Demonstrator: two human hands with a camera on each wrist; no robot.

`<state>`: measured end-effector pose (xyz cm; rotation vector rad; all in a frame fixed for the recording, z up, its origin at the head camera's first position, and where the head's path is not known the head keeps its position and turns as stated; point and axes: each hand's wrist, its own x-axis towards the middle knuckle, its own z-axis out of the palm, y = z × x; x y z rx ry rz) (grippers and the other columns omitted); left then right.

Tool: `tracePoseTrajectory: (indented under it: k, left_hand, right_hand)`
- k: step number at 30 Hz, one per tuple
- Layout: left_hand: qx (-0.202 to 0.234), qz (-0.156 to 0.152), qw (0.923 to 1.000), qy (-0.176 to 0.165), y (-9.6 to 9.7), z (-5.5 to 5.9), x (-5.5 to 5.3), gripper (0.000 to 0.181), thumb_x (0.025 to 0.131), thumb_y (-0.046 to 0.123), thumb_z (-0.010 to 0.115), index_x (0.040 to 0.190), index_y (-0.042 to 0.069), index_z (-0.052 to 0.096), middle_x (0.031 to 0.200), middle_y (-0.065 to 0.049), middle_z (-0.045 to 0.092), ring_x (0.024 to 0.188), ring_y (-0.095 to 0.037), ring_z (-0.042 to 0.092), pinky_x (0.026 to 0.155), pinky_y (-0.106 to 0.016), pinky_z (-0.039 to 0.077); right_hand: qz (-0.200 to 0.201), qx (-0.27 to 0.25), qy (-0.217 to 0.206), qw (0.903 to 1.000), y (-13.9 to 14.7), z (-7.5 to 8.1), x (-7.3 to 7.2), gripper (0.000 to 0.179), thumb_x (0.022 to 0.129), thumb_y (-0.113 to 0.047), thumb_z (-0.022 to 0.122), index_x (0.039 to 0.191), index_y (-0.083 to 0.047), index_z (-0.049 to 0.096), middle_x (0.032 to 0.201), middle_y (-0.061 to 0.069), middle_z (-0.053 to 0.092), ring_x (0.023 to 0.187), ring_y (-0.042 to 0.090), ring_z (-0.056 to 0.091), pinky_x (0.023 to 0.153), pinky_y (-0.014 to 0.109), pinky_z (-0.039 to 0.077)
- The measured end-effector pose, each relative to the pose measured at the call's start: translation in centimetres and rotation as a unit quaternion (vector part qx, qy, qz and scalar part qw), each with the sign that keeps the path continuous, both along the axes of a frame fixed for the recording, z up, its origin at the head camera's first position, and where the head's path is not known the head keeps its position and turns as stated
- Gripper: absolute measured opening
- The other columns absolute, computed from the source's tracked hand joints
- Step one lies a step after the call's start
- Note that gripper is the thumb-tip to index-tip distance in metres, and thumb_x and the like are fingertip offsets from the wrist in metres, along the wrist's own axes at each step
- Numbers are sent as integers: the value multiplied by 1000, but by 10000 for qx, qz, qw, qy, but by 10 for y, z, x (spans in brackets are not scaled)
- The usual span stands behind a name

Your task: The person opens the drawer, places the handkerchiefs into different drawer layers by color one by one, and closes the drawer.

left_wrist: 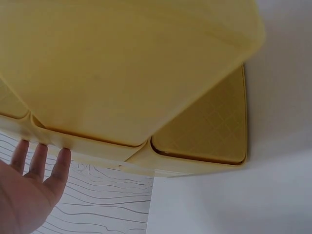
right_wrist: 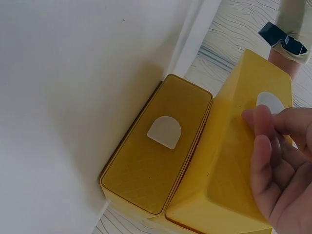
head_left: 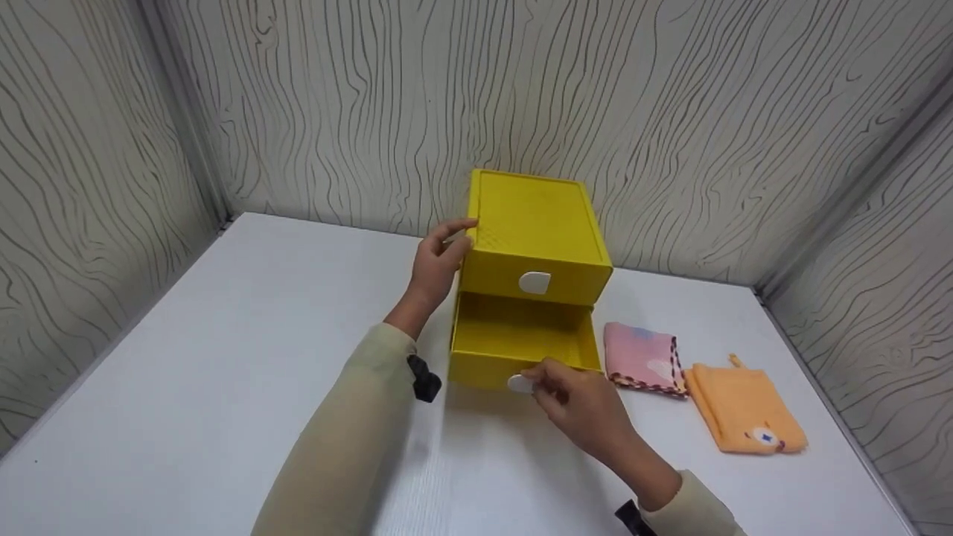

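A person's right hand point(head_left: 584, 409) pinches the tab point(head_left: 518, 384) of a drawer point(head_left: 484, 369) jutting from a yellow cabinet point(head_left: 540, 212) on a white table point(head_left: 223, 372), while the left hand point(head_left: 435, 268), its fingers point(left_wrist: 57, 176) extended and apart, touches the cabinet's upper left edge; a pink cloth point(head_left: 640, 357) and an orange cloth point(head_left: 744, 406) lie to the right

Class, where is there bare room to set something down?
Free: white tabletop between pale left sleeve and patterned left wall; visible floor of the open yellow plastic drawer. Crowded: right of that drawer, with folded pink cloth and folded orange cloth.
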<state>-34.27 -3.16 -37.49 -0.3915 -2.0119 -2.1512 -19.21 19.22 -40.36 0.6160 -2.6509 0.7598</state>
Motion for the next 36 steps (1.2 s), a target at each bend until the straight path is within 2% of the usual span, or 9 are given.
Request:
tracePoseTrajectory:
  k: [5, 11, 24, 36]
  left_hand:
    - [-25, -2, 10000, 70, -1, 0, 0, 34, 93, 29, 51, 124, 22, 62, 137, 4, 53, 112, -17, 60, 88, -36, 47]
    - [20, -14, 10000, 92, -1, 0, -1, 34, 92, 30, 52, 124, 21, 62, 135, 2, 54, 109, -17, 61, 84, -33, 47]
    - [217, -92, 9997, -16, 1, 1, -1, 35, 92, 29, 52, 125, 20, 61, 137, 2, 52, 112, -18, 61, 91, -37, 50]
    - [177, -147, 9997, -29, -1, 1, 0, 35, 93, 29, 52, 126, 21, 61, 139, 3, 51, 114, -18, 60, 96, -41, 49]
  right_hand:
    - [-12, 54, 101, 9999, 0, -1, 3, 15, 84, -13, 72, 94, -24, 68, 69, -16, 61, 55, -1, 46, 66, 17, 51]
    - [103, 31, 178, 9998, 0, -3, 7, 22, 82, -7, 72, 97, -22, 68, 67, -13, 58, 55, -2, 44, 58, 16, 48]
    - [135, 31, 338, 9993, 2, -5, 15, 25, 80, -7, 73, 98, -25, 71, 67, -15, 59, 56, -2, 45, 61, 17, 50]
    - [192, 12, 361, 9992, 4, -7, 18, 27, 80, -7, 73, 99, -25, 73, 64, -16, 56, 55, -3, 45, 61, 17, 51]
